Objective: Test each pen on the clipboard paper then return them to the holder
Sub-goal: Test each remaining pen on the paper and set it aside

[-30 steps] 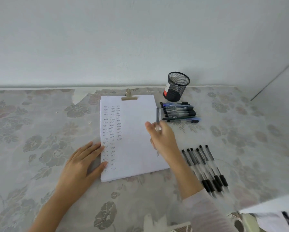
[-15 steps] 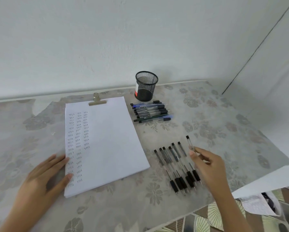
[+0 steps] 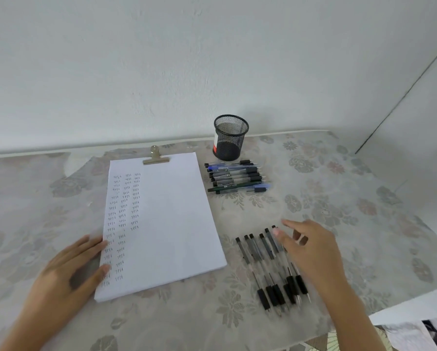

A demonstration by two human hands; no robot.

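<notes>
Pen now laid in row (image 3: 275, 267); right hand (image 3: 311, 252) hovers above, grip loose, empty; left hand (image 3: 70, 269) flat on paper (image 3: 166, 219).

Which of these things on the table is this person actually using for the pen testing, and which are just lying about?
Part of the job:
- clipboard paper, with rows of test marks
- mesh holder, no pens in it
- pens near the holder
- row of pens under the right hand
- left hand, resting on the paper's edge

Just lying about:
- floral tablecloth
- printed paper below the table corner
</notes>
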